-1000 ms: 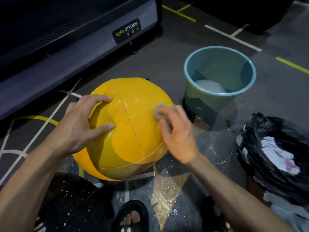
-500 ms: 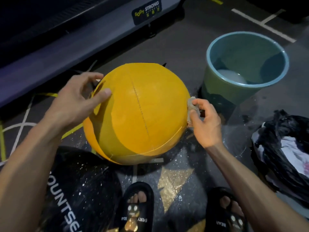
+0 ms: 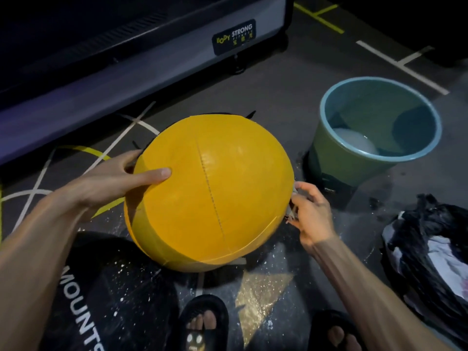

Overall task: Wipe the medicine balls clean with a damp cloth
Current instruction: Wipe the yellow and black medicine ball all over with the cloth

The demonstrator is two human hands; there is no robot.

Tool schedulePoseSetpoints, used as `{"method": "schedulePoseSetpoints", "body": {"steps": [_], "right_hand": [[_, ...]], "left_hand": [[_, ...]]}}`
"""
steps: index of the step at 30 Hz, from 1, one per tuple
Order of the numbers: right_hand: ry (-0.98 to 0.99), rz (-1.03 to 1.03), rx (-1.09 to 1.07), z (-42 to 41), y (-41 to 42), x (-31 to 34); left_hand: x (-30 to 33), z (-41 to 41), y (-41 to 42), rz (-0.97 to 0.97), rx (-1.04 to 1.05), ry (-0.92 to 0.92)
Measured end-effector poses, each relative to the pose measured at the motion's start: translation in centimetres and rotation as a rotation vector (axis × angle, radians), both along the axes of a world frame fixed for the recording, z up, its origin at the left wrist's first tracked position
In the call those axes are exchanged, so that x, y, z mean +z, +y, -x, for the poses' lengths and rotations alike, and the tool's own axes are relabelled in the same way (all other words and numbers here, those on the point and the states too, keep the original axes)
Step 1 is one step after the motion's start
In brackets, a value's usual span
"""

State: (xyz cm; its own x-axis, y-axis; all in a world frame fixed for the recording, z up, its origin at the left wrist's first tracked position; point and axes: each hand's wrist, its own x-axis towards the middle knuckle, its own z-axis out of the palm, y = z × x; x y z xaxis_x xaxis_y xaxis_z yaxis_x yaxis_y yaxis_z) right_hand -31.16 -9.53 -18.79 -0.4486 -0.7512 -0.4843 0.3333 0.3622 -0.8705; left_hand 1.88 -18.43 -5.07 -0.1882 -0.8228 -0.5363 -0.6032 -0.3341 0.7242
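The big round yellow leather medicine ball [image 3: 210, 191] sits on the dark, line-painted gym floor [image 3: 278, 79] right in front of the person's sandalled feet, its stitched seam facing up, and both hands are on it for plainly different reasons. The left hand [image 3: 119, 181] is spread over the ball's left shoulder, thumb laid flat across the top panel and fingers wrapped round the far side, a bracing hold that, to my eye, keeps the ball from rolling away under the rubbing. The right hand [image 3: 311, 211] is tucked low against the ball's right flank, its fingers curled round a small pale damp cloth [image 3: 291, 206] pressed to the leather; only a scrap of it shows between fingers and ball. Working that low suggests the top and front are done and the side is getting its turn. The pale blue-green plastic bucket [image 3: 377, 127] stands just beyond the right hand, near enough for rinsing without getting up, with water and something pale in the bottom. White specks and wet marks dot the floor round the ball, likely drips. A black medicine ball with white lettering [image 3: 101, 295] lies near the person's left leg, perhaps next in line. A crumpled black plastic bag [image 3: 430, 249] with white stuff inside lies to the right.
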Motion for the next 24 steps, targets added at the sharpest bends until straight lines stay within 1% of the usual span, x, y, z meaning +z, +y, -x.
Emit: {"method": "schedulePoseSetpoints", "body": {"steps": [3,5,7,9,11,13,15,17,20,22,24], "right_hand": [[0.017,0.110,-0.021,0.6,-1.1,2.8],[0.121,0.224,-0.046,1.8,-2.0,5.0],[0.285,0.336,-0.056,2.8,-2.7,7.2],[0.443,0.404,-0.087,3.5,-3.1,8.2],[0.547,0.390,-0.078,3.6,-3.2,7.9],[0.615,0.361,-0.047,3.1,-3.1,6.7],[0.692,0.344,-0.038,2.9,-2.8,6.1],[0.733,0.335,-0.023,2.9,-2.7,6.2],[0.768,0.362,0.005,2.6,-2.3,6.6],[0.807,0.390,0.022,1.8,-1.8,6.6],[0.847,0.426,0.046,0.8,-1.3,6.6]], "left_hand": [[0.0,-0.5,-0.2,0.035,0.005,0.122],[0.0,-0.6,-1.2,0.077,0.005,0.204],[0.1,-0.6,-2.1,0.096,0.008,0.241],[-0.5,-0.3,-2.9,0.062,-0.026,0.182],[-2.2,0.2,-3.0,0.027,-0.100,0.081],[-4.1,0.7,-2.8,0.025,-0.127,0.060],[-4.5,1.3,-2.7,0.070,-0.094,0.056],[-3.5,1.6,-2.5,0.175,-0.048,0.006],[0.0,3.4,-2.0,0.504,-0.026,-0.071],[2.1,5.7,-1.4,0.649,-0.093,-0.102],[2.9,8.2,-0.9,0.740,-0.228,-0.165]]}}
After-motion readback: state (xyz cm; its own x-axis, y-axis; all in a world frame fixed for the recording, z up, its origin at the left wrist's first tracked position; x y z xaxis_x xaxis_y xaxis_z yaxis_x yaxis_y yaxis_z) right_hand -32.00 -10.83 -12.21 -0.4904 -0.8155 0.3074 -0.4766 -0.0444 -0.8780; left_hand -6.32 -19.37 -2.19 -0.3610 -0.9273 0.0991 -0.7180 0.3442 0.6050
